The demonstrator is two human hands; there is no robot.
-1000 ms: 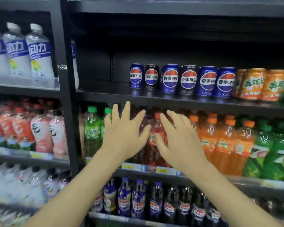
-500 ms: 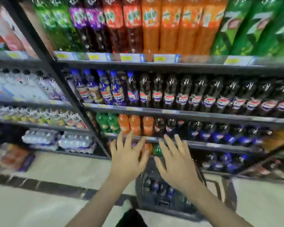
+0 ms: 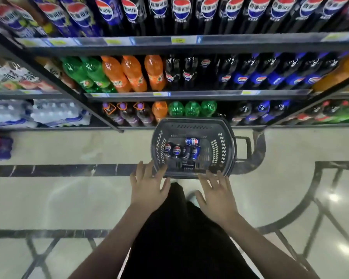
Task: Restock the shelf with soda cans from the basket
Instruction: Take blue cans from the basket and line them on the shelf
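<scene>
Both hands lowered from shelf height toward the floor-standing basket (image 3: 228, 137).
Left hand (image 3: 148, 189) and right hand (image 3: 216, 195), fingers spread and empty, hover at its near rim; soda cans (image 3: 181, 150) lie inside, so pickup likely follows.

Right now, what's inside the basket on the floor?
The basket holds several blue soda cans, one lying on its side. Their exact count is unclear because they overlap, and the near wall hides part of the bottom.
</scene>
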